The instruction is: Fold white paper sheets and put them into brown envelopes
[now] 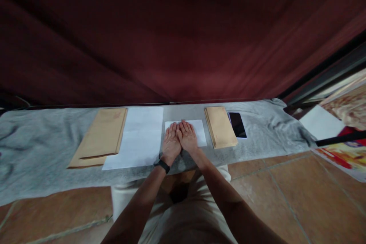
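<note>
My left hand (170, 144) and my right hand (187, 137) lie flat, side by side, palms down on a small folded white paper (200, 131) on a grey cloth-covered surface (42, 152). Fingers are stretched out and close together, pressing the paper. A black band (161, 165) sits on my left wrist. Neither hand grips anything.
Left of the hands lies a larger white sheet stack (140, 137) and a pile of brown envelopes (100, 137). Right of them lies another brown envelope stack (220, 126) and a black phone (237, 124). A dark red curtain (171, 34) hangs behind. Tiled floor (286, 194) lies below.
</note>
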A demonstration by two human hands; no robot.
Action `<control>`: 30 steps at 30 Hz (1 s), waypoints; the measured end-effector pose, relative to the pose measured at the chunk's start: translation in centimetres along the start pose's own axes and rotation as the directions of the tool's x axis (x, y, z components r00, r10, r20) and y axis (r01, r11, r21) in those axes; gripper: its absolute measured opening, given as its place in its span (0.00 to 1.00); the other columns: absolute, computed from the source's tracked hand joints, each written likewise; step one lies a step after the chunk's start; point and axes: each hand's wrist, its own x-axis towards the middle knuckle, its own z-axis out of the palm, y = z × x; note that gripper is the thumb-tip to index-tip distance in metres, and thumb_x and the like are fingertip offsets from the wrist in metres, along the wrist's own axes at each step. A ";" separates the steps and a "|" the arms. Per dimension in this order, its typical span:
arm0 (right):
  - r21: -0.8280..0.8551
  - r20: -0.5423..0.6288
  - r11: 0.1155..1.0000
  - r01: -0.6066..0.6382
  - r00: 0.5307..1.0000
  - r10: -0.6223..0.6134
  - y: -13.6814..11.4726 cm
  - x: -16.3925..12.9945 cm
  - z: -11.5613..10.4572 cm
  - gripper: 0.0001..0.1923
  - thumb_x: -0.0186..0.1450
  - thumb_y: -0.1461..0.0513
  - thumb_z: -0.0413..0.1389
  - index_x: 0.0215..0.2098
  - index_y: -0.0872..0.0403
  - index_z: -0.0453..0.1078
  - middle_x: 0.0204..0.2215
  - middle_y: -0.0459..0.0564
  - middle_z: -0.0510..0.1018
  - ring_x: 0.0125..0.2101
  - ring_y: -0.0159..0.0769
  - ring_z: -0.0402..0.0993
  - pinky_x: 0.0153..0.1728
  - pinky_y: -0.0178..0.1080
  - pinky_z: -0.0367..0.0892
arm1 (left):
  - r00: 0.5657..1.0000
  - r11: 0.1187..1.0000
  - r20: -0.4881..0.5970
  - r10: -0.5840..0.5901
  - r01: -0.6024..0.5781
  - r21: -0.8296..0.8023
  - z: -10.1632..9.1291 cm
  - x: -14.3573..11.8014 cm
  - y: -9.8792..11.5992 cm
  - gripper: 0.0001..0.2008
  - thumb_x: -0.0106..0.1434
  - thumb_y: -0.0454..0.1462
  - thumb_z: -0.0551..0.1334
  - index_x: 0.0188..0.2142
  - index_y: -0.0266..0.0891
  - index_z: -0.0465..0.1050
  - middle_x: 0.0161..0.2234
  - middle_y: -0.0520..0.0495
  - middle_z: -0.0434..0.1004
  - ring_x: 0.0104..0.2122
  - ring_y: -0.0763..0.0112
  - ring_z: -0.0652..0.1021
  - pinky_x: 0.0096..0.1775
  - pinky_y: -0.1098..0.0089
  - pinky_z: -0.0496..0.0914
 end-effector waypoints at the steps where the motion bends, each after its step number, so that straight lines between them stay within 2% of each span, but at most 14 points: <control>1: -0.009 0.003 1.000 0.007 1.000 -0.007 0.2 0.0 0.1 0.26 0.78 0.57 0.41 0.68 0.61 0.62 0.69 0.58 0.62 0.70 0.42 0.55 0.70 0.48 0.48 | 1.000 1.000 -0.001 -0.003 0.003 -0.004 0.1 0.0 0.0 0.31 0.69 0.30 0.45 0.71 0.30 0.51 0.72 0.37 0.52 0.72 0.61 0.51 0.70 0.54 0.49; 5: -0.048 -0.002 0.999 0.011 1.000 -0.011 1.4 -0.2 0.3 0.26 0.78 0.57 0.39 0.69 0.60 0.60 0.69 0.58 0.61 0.70 0.43 0.53 0.70 0.50 0.48 | 1.000 0.999 -0.002 -0.011 0.011 -0.034 0.3 0.1 0.1 0.30 0.70 0.33 0.44 0.71 0.30 0.51 0.72 0.37 0.52 0.72 0.60 0.50 0.70 0.53 0.48; 10: -0.086 -0.018 0.996 -0.002 1.000 0.000 3.1 -0.8 0.2 0.27 0.77 0.57 0.42 0.71 0.59 0.57 0.70 0.60 0.57 0.70 0.46 0.52 0.69 0.53 0.49 | 0.999 0.996 -0.030 -0.036 0.033 -0.085 0.3 0.2 0.3 0.29 0.73 0.38 0.44 0.71 0.28 0.52 0.72 0.36 0.50 0.72 0.58 0.50 0.70 0.52 0.47; 17: -0.143 -0.099 0.987 -0.078 0.993 0.065 5.4 -2.6 -0.2 0.29 0.78 0.54 0.42 0.72 0.59 0.53 0.71 0.63 0.55 0.70 0.49 0.52 0.67 0.55 0.51 | 0.996 0.992 -0.059 -0.068 0.061 -0.114 0.3 0.0 0.4 0.30 0.73 0.40 0.46 0.71 0.29 0.52 0.73 0.35 0.48 0.72 0.56 0.50 0.70 0.52 0.49; 24: -0.197 -0.159 0.979 -0.053 0.987 0.022 6.3 -3.9 -0.2 0.31 0.78 0.53 0.42 0.72 0.62 0.52 0.71 0.66 0.54 0.70 0.51 0.52 0.67 0.55 0.53 | 0.984 0.984 -0.095 -0.152 0.142 -0.109 0.7 0.8 1.2 0.31 0.73 0.41 0.48 0.70 0.26 0.53 0.72 0.31 0.48 0.72 0.50 0.48 0.69 0.46 0.49; 30: -0.185 -0.183 0.981 -0.057 0.983 0.022 6.3 -3.8 0.1 0.29 0.78 0.55 0.42 0.72 0.61 0.52 0.71 0.65 0.54 0.70 0.49 0.51 0.67 0.55 0.53 | 0.995 0.995 -0.098 0.006 -0.016 -0.102 1.0 2.0 3.0 0.28 0.74 0.40 0.45 0.70 0.34 0.56 0.71 0.41 0.54 0.72 0.57 0.52 0.70 0.51 0.47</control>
